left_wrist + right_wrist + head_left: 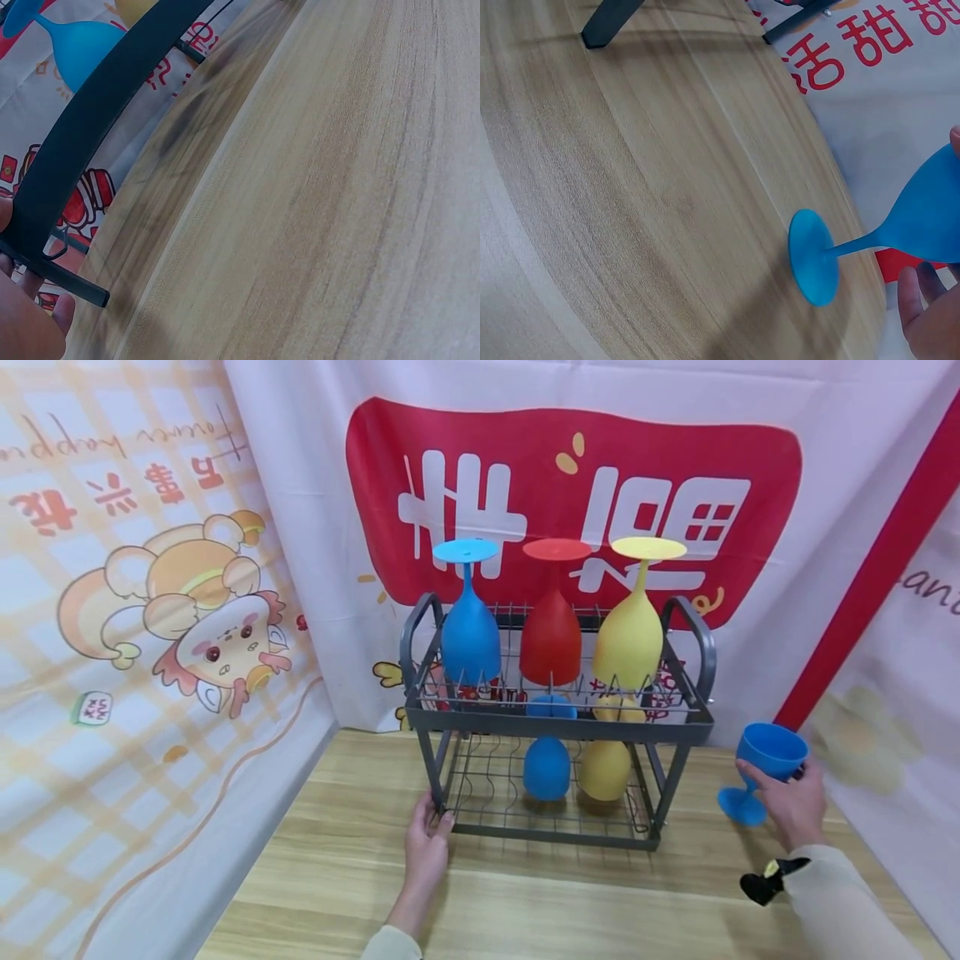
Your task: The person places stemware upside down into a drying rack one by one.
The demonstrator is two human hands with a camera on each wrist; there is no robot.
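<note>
My right hand (801,802) holds a blue goblet (772,752) by its bowl, to the right of a dark two-tier wire rack (555,724). The goblet is upright with a slight tilt. Its round foot (814,259) is close to the tabletop in the right wrist view. My left hand (427,847) grips the rack's front left leg near the bottom, thumb on one side and fingers on the other. Upside down on the top tier stand a blue goblet (471,639), a red goblet (551,639) and a yellow goblet (628,643).
On the rack's lower tier, another blue goblet (547,770) and another yellow goblet (604,772) stand upside down, partly hidden by the upper frame. The rack sits on a wood-grain table (555,902). Printed cloth (300,527) hangs behind and along both sides.
</note>
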